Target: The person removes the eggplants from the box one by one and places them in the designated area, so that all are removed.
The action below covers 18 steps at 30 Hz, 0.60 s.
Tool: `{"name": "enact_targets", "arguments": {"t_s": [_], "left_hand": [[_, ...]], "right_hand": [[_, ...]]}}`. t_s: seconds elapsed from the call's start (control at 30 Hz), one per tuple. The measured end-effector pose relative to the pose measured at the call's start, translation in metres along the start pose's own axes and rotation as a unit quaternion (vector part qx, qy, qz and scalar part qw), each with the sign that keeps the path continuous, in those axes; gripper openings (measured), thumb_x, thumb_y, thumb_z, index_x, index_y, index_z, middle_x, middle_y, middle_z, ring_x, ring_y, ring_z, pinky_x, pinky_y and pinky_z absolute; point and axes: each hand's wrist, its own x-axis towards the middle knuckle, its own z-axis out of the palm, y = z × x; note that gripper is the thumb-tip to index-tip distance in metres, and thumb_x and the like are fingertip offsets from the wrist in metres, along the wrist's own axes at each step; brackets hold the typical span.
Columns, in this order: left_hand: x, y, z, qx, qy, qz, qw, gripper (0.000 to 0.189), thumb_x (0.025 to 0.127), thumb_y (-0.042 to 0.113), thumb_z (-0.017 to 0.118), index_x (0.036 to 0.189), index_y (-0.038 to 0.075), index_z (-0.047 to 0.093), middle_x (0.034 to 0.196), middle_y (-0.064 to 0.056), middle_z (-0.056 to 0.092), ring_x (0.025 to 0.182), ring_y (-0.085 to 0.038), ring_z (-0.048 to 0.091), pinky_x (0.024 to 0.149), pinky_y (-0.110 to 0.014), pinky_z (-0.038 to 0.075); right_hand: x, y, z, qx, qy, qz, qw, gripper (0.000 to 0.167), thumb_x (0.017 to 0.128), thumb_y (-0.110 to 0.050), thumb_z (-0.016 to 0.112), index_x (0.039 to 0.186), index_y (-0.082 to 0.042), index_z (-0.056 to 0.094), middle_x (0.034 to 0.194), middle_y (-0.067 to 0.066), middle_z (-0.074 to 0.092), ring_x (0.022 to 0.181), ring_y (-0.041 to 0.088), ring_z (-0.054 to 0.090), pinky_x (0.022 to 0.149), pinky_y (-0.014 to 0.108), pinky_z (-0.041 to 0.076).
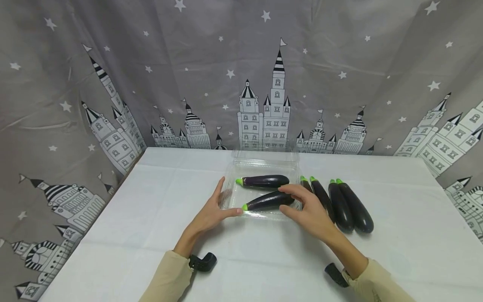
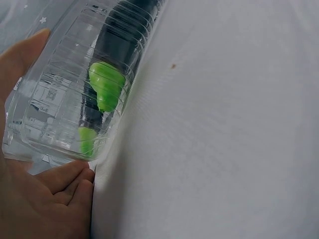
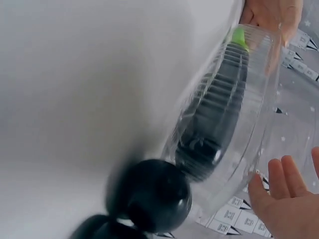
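Note:
A clear plastic clamshell container lies with its lid raised at the back. Inside it are two dark eggplants with green caps: the rear eggplant and the front eggplant. My left hand is spread around the container's front left corner, thumb at the front rim and fingers along the left wall. My right hand is over the container's right side, its fingertips overlapping the front eggplant's thick end in the head view. In the right wrist view the right hand's fingers are extended and hold nothing.
Several more eggplants lie side by side on the white table, right of the container, some partly hidden behind my right hand. A grey curtain with printed castles and stars hangs behind the table.

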Motion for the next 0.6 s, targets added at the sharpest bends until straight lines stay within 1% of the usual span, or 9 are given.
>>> {"name": "enact_targets", "arguments": {"t_s": [0.1,0.2,0.33,0.5,0.6], "left_hand": [[0.000,0.000,0.000,-0.001,0.000,-0.002,1.0000,0.114,0.079,0.037,0.082,0.160,0.028,0.002,0.160,-0.018,0.024,0.148,-0.035,0.016,0.113,-0.062,0.014],[0.000,0.000,0.000,0.000,0.001,-0.003,1.0000,0.114,0.079,0.038,0.082,0.160,0.028,0.003,0.160,-0.018,0.023,0.148,-0.036,0.016,0.113,-0.062,0.014],[0.001,0.000,0.000,-0.004,-0.002,0.000,1.0000,0.114,0.079,0.038,0.082,0.160,0.028,0.002,0.160,-0.019,0.022,0.147,-0.037,0.015,0.112,-0.063,0.015],[0.000,0.000,0.000,-0.010,-0.003,0.001,0.9999,0.114,0.079,0.037,0.082,0.160,0.028,0.002,0.160,-0.019,0.022,0.147,-0.037,0.015,0.113,-0.063,0.014],[0.000,0.000,0.000,-0.006,0.000,-0.003,1.0000,0.114,0.079,0.038,0.082,0.160,0.029,0.002,0.160,-0.018,0.022,0.147,-0.037,0.015,0.113,-0.063,0.013]], "right_hand": [[0.009,0.000,0.006,-0.010,-0.004,0.006,0.9999,0.041,0.087,-0.007,0.073,0.126,-0.007,0.065,0.129,0.006,0.061,0.126,0.026,0.051,0.105,0.051,0.039],[0.016,0.002,0.012,-0.015,-0.011,0.016,0.9997,0.041,0.086,-0.007,0.073,0.126,-0.007,0.065,0.129,0.008,0.061,0.124,0.029,0.052,0.104,0.054,0.038],[0.025,0.004,0.018,-0.020,-0.026,0.040,0.9987,0.042,0.086,-0.008,0.072,0.128,-0.006,0.064,0.130,0.010,0.061,0.124,0.032,0.052,0.105,0.055,0.037],[0.034,0.008,0.024,-0.020,-0.052,0.065,0.9963,0.044,0.086,-0.011,0.070,0.130,-0.004,0.063,0.131,0.010,0.061,0.128,0.031,0.049,0.107,0.056,0.033],[0.038,0.010,0.028,-0.038,-0.066,0.076,0.9942,0.044,0.086,-0.014,0.071,0.129,-0.004,0.064,0.131,0.010,0.061,0.128,0.030,0.049,0.107,0.054,0.035]]}}
